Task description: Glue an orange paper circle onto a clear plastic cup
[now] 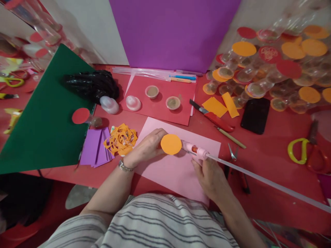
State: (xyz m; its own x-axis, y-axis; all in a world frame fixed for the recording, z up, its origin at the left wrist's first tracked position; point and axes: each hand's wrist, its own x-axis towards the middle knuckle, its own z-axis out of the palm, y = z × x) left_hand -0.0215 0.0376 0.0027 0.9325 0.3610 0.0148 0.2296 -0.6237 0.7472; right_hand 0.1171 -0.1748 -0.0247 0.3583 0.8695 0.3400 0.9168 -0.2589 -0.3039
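Note:
My left hand [152,144], with a watch at the wrist, is closed beside a round orange paper disc [171,144]. The disc faces up and hides the fingertips and whatever lies beneath it. In my right hand [210,177] is a pink hot glue gun [198,151], its nozzle end at the disc's right edge. A long glue stick [258,177] runs out of the gun's back toward the lower right. Under both hands lies a pink paper sheet [165,179]. Cut orange paper scraps [121,139] and purple paper strips [97,146] lie left of my left hand.
Small cups of sand [152,92] stand on red paper [160,112]. At the right are a utility knife [219,122], a phone [255,115], scissors [297,151] and many disc-capped plastic pieces [258,69]. A green board [51,117] and black plastic bag [95,84] are left.

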